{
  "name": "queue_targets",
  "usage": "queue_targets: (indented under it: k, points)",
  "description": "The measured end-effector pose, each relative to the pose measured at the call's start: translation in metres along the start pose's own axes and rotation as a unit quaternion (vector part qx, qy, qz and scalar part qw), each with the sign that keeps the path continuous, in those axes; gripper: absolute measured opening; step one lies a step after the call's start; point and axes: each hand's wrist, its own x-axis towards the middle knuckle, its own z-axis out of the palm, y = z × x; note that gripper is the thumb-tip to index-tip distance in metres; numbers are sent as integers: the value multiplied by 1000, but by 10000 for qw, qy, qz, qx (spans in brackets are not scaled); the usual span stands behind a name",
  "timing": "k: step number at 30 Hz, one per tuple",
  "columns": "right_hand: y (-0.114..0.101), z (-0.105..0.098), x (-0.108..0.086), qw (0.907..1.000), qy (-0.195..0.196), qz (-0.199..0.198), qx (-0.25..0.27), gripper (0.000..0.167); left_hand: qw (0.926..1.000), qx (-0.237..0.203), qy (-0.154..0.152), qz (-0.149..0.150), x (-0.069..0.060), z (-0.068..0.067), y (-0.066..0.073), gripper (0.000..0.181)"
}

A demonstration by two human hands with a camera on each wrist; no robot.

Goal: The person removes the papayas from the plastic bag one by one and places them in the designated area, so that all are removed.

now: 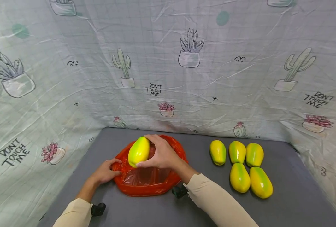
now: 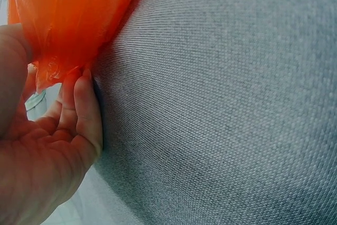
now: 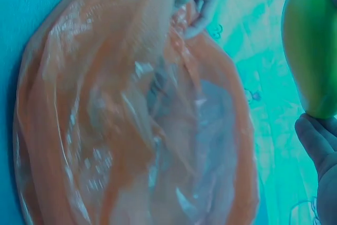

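My right hand holds a yellow papaya with a green stripe, thumb on the near end and fingers on the far end. The fruit is above the mouth of a red plastic bag, which lies spread open on the table. In the right wrist view the papaya is at the right edge, apart from the bag. At the bag's left rim, my left hand pinches the plastic. The left wrist view shows the thumb and fingers of that hand on the gathered film.
Several more papayas stand in a group to the right of the bag, among them one papaya set slightly apart and a near one. A grey cloth covers the table. Behind it hangs a printed curtain.
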Motion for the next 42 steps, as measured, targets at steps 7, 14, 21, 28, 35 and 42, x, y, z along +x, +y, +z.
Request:
queue_targets:
  k: [7,14,21,28,35,42]
  points:
    - [-2,-18,-6,9999,-10,-152,-32,89,10000,-29,10,57,0,-2,-3,47]
    - [-4,-37,-15,9995,54,-295,-37,90,9997,-160,-59,165,-2,-2,-4,48]
    - [-2,-56,-26,9991,47,-339,-233,90,9991,-312,-92,284,0,1,-3,47]
    - [-2,-71,-38,9987,28,-283,-422,95,9995,-204,-7,253,-2,1,-3,45]
    - [-1,-84,-48,9992,-28,-136,-372,99,9994,-297,-66,146,-1,-1,-3,46]
    - [-1,-94,-56,9990,-100,-122,-428,98,9995,-278,-98,91,-1,-1,-1,48]
